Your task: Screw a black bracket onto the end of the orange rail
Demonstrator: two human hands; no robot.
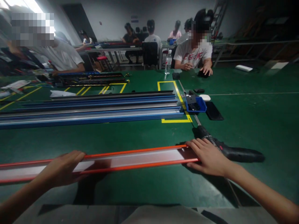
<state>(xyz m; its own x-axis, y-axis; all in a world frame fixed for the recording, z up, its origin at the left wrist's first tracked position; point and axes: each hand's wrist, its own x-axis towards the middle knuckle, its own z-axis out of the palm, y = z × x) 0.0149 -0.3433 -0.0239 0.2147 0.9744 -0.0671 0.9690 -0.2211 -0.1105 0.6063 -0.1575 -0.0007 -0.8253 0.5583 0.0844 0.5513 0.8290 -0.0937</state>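
Note:
A long orange-edged channel profile (pixel 140 158) with a pale inner face lies across the green table in front of me. My left hand (pixel 66 166) wraps over it left of the middle, fingers curled on the far edge. Around its right end my right hand (pixel 206 155) is closed, fingers over the far edge and thumb at the near one. Just beyond that hand a black power drill (pixel 233 152) lies on its side, its bit pointing away towards a blue bin (pixel 201 105) with black parts in it.
Several blue and black profiles (pixel 105 113) lie parallel beyond mine, ending at a yellow tape outline (pixel 176 121). A black phone (pixel 214 111) and a white mouse-like object (pixel 205 97) sit by the bin. A water bottle (pixel 168 63) stands farther back. Co-workers sit across the table.

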